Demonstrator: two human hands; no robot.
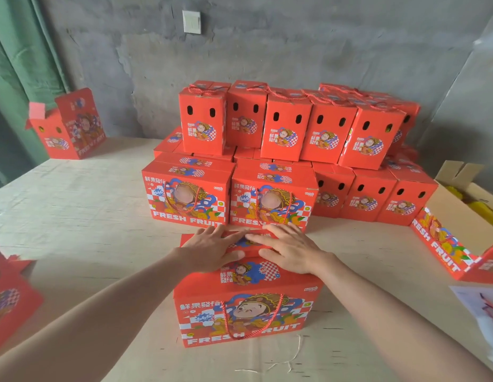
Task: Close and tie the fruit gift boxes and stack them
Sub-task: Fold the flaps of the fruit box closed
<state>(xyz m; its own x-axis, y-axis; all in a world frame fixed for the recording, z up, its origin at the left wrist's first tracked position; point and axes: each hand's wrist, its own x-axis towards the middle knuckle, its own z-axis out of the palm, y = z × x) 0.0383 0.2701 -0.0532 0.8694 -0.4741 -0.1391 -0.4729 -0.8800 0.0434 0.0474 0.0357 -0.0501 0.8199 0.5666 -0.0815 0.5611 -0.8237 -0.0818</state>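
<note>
A red fruit gift box printed "FRESH FRUIT" stands in front of me on the table. Its red rope handle hangs down the front face. My left hand and my right hand lie flat on the box's top flaps, fingers straight and pointing toward each other, pressing the lid down. Behind it a stack of closed red gift boxes stands in two layers, with two boxes facing me at the front.
An open red box stands at the far left. Another open red box and a brown carton holding yellow fruit sit at the right. A flat red box lies at the left edge. Loose string lies on the table.
</note>
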